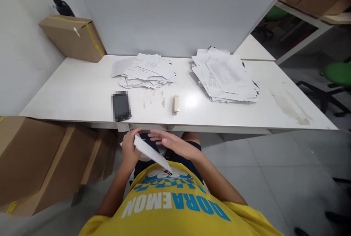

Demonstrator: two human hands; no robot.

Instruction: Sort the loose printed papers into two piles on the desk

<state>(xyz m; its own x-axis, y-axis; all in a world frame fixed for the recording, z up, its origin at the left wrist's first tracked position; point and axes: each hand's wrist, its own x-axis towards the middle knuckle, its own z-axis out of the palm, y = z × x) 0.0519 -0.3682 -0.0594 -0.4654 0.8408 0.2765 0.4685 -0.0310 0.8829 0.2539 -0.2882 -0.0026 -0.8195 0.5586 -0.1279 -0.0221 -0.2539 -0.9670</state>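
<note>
My left hand (129, 147) is closed around the left end of some white paper (152, 152), seen nearly edge-on in front of my yellow shirt. Whether it is one folded sheet or several, I cannot tell. Just right of the paper, my right hand (175, 144) is held with its fingers stretched out toward the left hand, holding nothing that I can see. Beyond the hands, a small cream stapler (176, 104) lies near the table's front edge. To its left is a dark, pixelated device (121, 106).
On the white table (90, 93) lie a left pile of papers (148, 69) and a larger right pile (225, 75). A taped cardboard box (72, 40) leans at the back left. More cardboard boxes (55, 155) stand left of me. A green chair (338, 73) is at right.
</note>
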